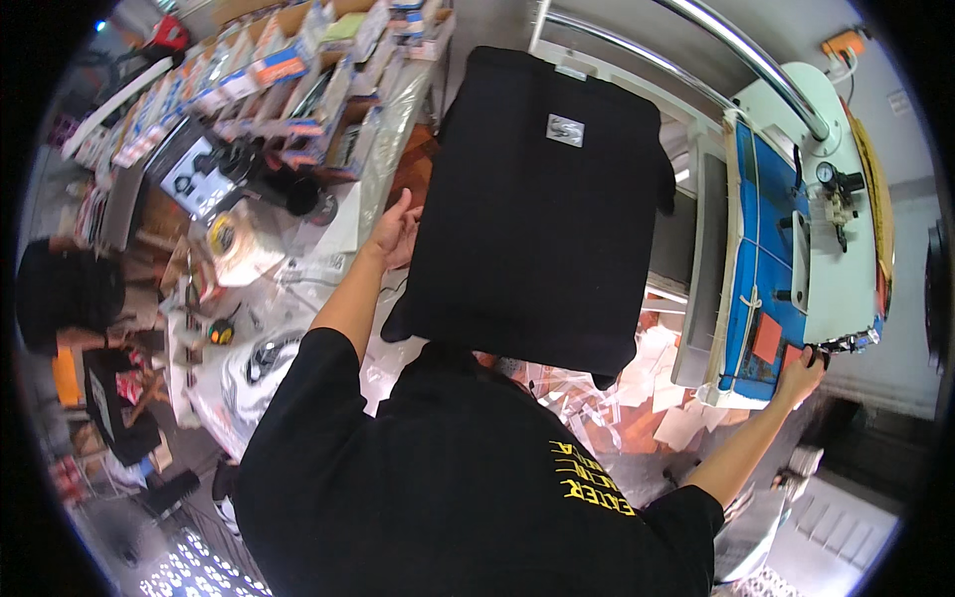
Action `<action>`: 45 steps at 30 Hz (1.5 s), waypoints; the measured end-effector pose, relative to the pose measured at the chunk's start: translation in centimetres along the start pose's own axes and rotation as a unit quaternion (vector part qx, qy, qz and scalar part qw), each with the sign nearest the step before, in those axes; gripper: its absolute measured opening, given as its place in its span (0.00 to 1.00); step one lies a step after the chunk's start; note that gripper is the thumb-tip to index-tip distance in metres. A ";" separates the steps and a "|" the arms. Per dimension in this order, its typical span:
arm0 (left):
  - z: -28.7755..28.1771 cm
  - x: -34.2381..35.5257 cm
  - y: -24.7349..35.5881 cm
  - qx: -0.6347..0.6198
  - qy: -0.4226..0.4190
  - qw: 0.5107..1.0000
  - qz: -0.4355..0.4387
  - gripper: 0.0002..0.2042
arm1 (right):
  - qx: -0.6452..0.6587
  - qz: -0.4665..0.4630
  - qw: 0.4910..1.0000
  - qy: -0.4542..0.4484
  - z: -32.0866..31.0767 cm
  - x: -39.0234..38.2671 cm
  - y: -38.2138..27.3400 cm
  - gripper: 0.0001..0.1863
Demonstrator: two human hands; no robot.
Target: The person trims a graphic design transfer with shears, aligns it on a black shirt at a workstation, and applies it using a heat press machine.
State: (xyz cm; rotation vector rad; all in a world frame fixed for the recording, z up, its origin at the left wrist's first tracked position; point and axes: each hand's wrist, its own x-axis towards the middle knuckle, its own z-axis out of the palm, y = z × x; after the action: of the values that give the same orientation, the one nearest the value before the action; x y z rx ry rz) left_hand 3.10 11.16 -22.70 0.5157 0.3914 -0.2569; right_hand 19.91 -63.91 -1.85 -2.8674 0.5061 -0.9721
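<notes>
A black garment [537, 219] lies spread flat in front of me, covering whatever board is under it. A small silver-grey square with a wavy mark [565, 130] sits near its far end, and a pale tag [571, 73] shows at the far edge. My left hand [396, 235] is beside the garment's left edge, fingers apart and holding nothing. Far to the right, my right hand [802, 378] is closed at a small dark piece beside a shiny metal part [851, 343]. What exactly the fingers hold is too small to make out.
To the right stands a pale machine with a blue panel [761, 189], a pressure gauge [827, 174] and a chrome bar [756, 60]. On the left, a cluttered table holds boxes of packets [288, 75], a tape roll [224, 237] and plastic wrap. Paper scraps [597, 408] lie below.
</notes>
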 end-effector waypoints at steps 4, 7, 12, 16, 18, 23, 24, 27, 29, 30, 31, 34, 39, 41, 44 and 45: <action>2.2 4.0 2.8 0.004 -0.002 1.000 0.019 0.35 | 0.015 0.032 0.999 -0.022 -0.9 -1.1 0.1 0.26; 2.0 8.2 4.3 0.018 0.037 0.996 0.077 0.30 | 0.009 0.044 0.997 -0.065 -1.4 -0.4 0.0 0.29; -0.5 15.8 8.0 0.152 0.157 0.919 0.327 0.29 | -0.015 0.016 0.992 -0.122 -0.8 1.9 2.6 0.28; 4.6 15.8 11.0 0.093 0.123 0.965 0.210 0.25 | 0.021 0.045 0.992 -0.118 -0.9 2.5 4.8 0.29; 9.0 14.7 12.3 0.238 0.158 0.933 0.217 0.23 | -0.009 0.112 0.986 -0.123 -2.1 1.7 3.8 0.27; 18.7 10.3 13.0 0.543 0.133 0.693 0.455 0.26 | -0.137 -0.059 0.987 0.060 -5.4 -1.3 -9.1 0.22; 22.3 7.8 11.5 0.524 0.072 0.704 0.475 0.25 | -0.111 -0.096 0.977 0.153 -5.4 -1.7 -11.0 0.19; 29.6 7.7 5.7 0.637 -0.031 0.587 0.499 0.19 | 0.476 0.051 0.840 -0.255 -2.6 -1.7 -19.0 0.25; 34.2 2.5 1.0 0.754 -0.096 0.483 0.434 0.18 | 0.588 0.143 0.645 -0.466 -5.7 -4.5 -27.0 0.33; 35.2 1.6 -1.5 0.763 -0.160 0.409 0.474 0.16 | 0.621 0.150 0.518 -0.570 -8.0 -5.0 -30.2 0.35; 36.4 1.2 -4.4 0.749 -0.221 0.341 0.523 0.14 | 0.629 0.154 0.500 -0.575 -8.1 -4.4 -31.1 0.35; 37.2 -0.2 -11.9 0.692 -0.303 0.213 0.620 0.11 | 0.481 -0.076 0.571 -0.661 -9.0 -2.4 -30.3 0.18; 35.2 -4.8 -11.9 0.423 -0.139 0.530 0.722 0.12 | 0.422 -0.277 0.729 -0.462 -17.2 -1.5 -26.4 0.21; 35.6 -4.1 -13.2 0.465 0.001 0.554 0.691 0.19 | 0.403 -0.306 0.753 -0.420 -25.3 -2.4 -24.2 0.23; 35.2 -1.4 -16.3 0.575 0.036 0.497 0.648 0.23 | 0.278 -0.494 0.768 -0.298 -30.7 0.5 -18.5 0.37; 34.9 -0.7 -17.5 0.590 -0.009 0.499 0.635 0.23 | 0.239 -0.530 0.769 -0.266 -31.9 1.1 -16.8 0.40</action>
State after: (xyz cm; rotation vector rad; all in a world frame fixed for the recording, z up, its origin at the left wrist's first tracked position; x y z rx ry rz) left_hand 6.97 -21.67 -2.02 2.0259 -0.3728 1.0572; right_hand 6.25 -47.27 27.11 -2.5637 -1.3204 -0.1562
